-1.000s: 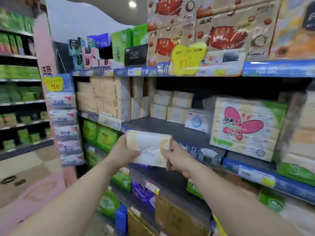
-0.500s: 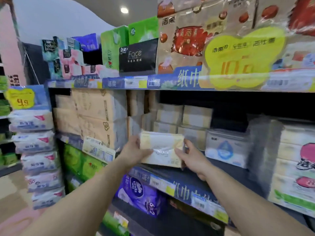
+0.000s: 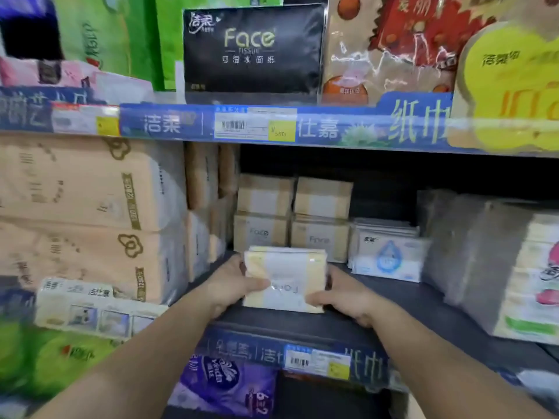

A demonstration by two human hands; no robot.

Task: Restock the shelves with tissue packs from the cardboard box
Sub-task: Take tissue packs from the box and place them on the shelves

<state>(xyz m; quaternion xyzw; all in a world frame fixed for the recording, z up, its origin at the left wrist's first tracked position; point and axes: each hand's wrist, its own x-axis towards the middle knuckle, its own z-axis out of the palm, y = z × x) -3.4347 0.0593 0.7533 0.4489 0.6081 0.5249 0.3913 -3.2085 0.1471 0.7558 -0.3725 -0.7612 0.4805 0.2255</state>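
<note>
Glossy plastic-wrapped tissue pack — matt dark shelf, shiny film wraps around.

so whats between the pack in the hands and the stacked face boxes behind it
Nothing: in the head view only bare dark shelf shows between the held tissue pack and the stacked Face boxes behind it.

Bare shelf right of pack; stacked packs behind

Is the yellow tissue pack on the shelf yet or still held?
Still held: both hands grip the tissue pack; whether it touches the shelf is unclear.
</note>
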